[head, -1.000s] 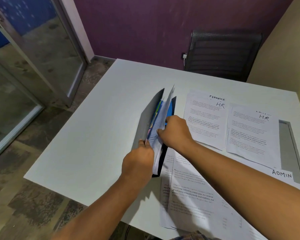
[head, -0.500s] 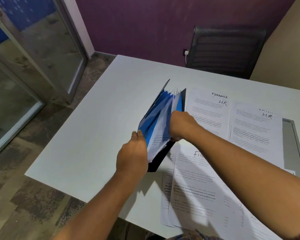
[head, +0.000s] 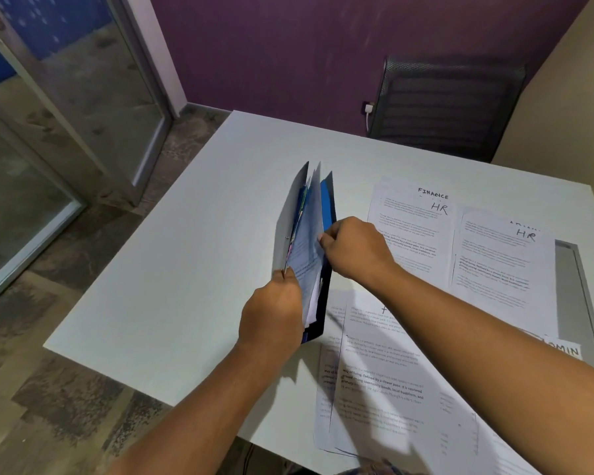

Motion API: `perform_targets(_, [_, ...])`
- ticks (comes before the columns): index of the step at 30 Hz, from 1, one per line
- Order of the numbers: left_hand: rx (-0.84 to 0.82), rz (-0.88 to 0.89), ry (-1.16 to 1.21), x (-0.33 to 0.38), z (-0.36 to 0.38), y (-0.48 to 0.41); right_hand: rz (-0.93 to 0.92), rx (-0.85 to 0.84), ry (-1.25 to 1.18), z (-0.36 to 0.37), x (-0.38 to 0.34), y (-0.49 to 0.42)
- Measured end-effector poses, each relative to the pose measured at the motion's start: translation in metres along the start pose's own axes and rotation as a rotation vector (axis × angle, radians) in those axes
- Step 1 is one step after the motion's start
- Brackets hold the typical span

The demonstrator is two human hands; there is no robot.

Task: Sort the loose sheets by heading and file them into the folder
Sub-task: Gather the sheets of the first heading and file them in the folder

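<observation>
Narrowed from its earlier fan, the folder (head: 327,214) stands on edge. Left hand (head: 271,313) grips its grey cover (head: 286,221); right hand (head: 355,250) pinches an inner sheet (head: 311,234).

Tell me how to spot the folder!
Look at the white table. Near its middle, left of the flat sheets, the left hand and right hand hold the folder. Only it stands on edge, with grey and blue covers.
</observation>
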State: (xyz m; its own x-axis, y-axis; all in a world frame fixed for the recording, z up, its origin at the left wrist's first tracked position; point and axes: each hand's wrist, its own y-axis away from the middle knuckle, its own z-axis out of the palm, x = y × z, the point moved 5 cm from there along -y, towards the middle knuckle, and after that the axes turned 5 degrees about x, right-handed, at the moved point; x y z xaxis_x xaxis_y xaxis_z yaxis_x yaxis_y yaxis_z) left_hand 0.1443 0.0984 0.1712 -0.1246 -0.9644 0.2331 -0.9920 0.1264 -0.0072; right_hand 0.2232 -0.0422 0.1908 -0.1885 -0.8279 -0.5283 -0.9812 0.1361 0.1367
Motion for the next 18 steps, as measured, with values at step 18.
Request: perform_targets(18, [-0.066,-0.065,-0.102,-0.010,-0.009,-0.002,-0.146,-0.175,0.193,-0.002,-0.002,-0.020])
